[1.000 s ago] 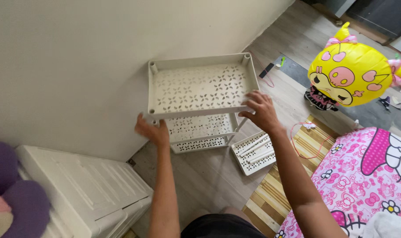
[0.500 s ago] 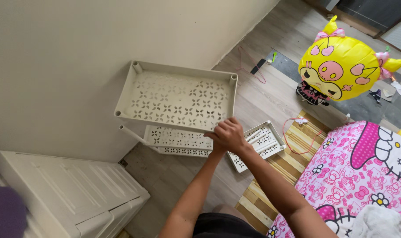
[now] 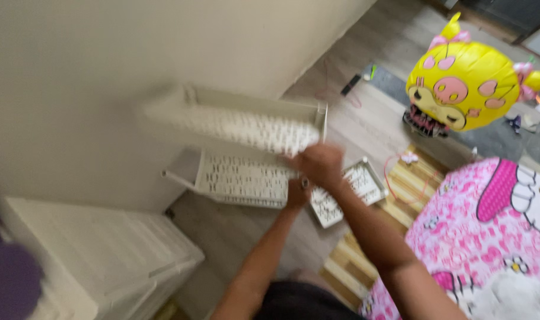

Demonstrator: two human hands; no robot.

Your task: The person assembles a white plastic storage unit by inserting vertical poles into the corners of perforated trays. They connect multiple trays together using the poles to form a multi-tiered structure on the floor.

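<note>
The picture is blurred by motion. A white perforated shelf rack stands against the wall. Its top tray (image 3: 240, 121) is tilted, with the far side raised. My right hand (image 3: 318, 164) grips the near right corner of that tray. My left hand (image 3: 296, 193) sits just under it, at the corner between the top tray and the lower tray (image 3: 240, 178); the blur hides whether it holds a post. A bare white post (image 3: 178, 179) sticks out at the rack's left.
A loose white tray (image 3: 356, 188) lies on the wooden floor to the right of the rack. A yellow and pink balloon figure (image 3: 462, 86) floats at the upper right. A pink patterned blanket (image 3: 495, 237) lies at right, a white plastic cabinet (image 3: 104, 255) at lower left.
The top tray has tipped up from nearly flat. My left hand has come out from behind the right hand and is now below the tray's corner. The camera swung quickly.
</note>
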